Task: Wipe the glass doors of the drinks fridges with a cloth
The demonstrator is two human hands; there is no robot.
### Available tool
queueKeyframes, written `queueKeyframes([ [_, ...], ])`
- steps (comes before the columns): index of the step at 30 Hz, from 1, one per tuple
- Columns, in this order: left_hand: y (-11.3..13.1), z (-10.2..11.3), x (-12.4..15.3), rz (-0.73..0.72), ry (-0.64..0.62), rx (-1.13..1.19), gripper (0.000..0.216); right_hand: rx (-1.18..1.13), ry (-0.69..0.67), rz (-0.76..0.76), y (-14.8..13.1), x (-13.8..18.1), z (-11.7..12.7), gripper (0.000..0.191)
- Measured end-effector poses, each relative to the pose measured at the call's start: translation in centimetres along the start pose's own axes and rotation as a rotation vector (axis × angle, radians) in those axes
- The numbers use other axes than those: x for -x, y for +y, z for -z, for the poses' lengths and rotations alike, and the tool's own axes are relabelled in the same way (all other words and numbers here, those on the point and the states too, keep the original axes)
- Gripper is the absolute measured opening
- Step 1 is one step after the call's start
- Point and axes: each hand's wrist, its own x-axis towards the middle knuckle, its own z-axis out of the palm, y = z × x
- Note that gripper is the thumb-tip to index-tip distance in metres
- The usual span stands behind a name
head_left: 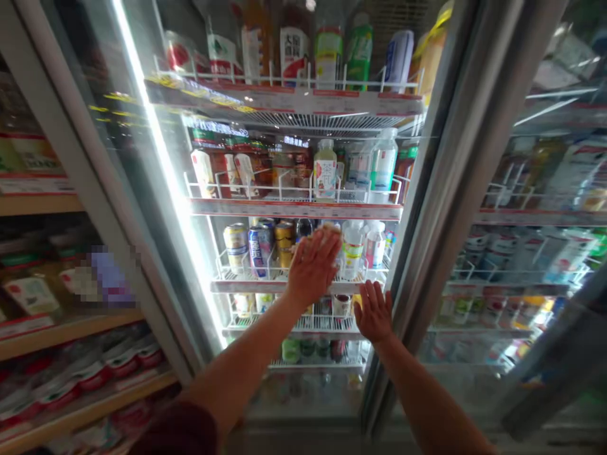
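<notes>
I am reaching into an open drinks fridge. My left hand [313, 262] is stretched out at the third wire shelf [246, 285], fingers flat and together against a pale bottle [334, 229] that they mostly hide. Cans [258, 249] stand just left of that hand and small white-capped bottles [353, 246] just right of it. Lower and to the right, my right hand [374, 311] has its fingers spread, at the shelf's front edge beside the fridge's right frame [441, 208], holding nothing.
Upper shelves [294, 101] carry tall bottles and cartons. The open glass door [118, 158] swings to the left, with a lit strip along its edge. A closed glass door [531, 208] with more drinks is on the right. Wooden shelves [71, 328] of goods are at the far left.
</notes>
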Motion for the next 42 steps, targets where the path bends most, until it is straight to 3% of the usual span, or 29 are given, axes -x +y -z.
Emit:
queueKeyframes([
  [3, 0.8, -0.3, -0.1, -0.027, 0.009, 0.051, 0.067, -0.031, -0.037, -0.020, -0.3, -0.4, 1.0, 0.069],
  [7, 3.7, -1.0, 3.9, -0.210, -0.078, 0.192, 0.074, -0.160, -0.066, -0.181, -2.2, -1.4, 3.4, 0.066],
  [10, 5.0, -1.0, 5.4, -0.147, -0.152, 0.414, 0.075, -0.308, -0.050, -0.265, -4.4, -2.5, 4.6, 0.064],
  [14, 5.2, 0.0, 5.5, 0.044, -0.078, 0.733, 0.071, -0.431, -0.140, -0.180, -7.2, -3.5, 3.9, 0.063],
  [17, 3.3, 1.6, 6.4, 0.127, 0.017, 0.736, 0.065, -0.386, -0.134, -0.176, -8.2, -2.3, 2.7, 0.066],
  [21, -3.9, 4.1, 8.3, 0.170, 0.202, 0.335, 0.061, -0.314, -0.149, -0.145, -6.7, -0.4, 2.3, 0.068],
  [24, -9.9, 4.9, 9.5, 0.322, 0.234, 0.033, 0.067, -0.250, -0.091, -0.106, -4.2, -2.9, 2.5, 0.065],
  [27, -13.1, 4.3, 10.5, 0.427, 0.157, -0.060, 0.068, -0.181, 0.032, -0.167, -2.4, -7.4, 2.1, 0.065],
  [30, -13.4, 2.8, 11.4, 0.446, 0.131, -0.057, 0.068, -0.112, 0.011, -0.173, -2.7, -8.1, 1.4, 0.066],
  [36, -13.2, 1.5, 12.1, 0.479, 0.182, -0.009, 0.067, -0.050, -0.144, 0.025, -5.7, 0.6, 1.4, 0.064],
  [38, -13.4, 1.5, 12.2, 0.458, 0.194, -0.010, 0.067, -0.078, -0.155, 0.067, -5.0, -0.4, 2.0, 0.061],
  [42, -13.4, 1.7, 12.1, 0.460, 0.192, -0.027, 0.069, -0.070, -0.044, 0.068, -1.5, -7.4, 2.5, 0.062],
])
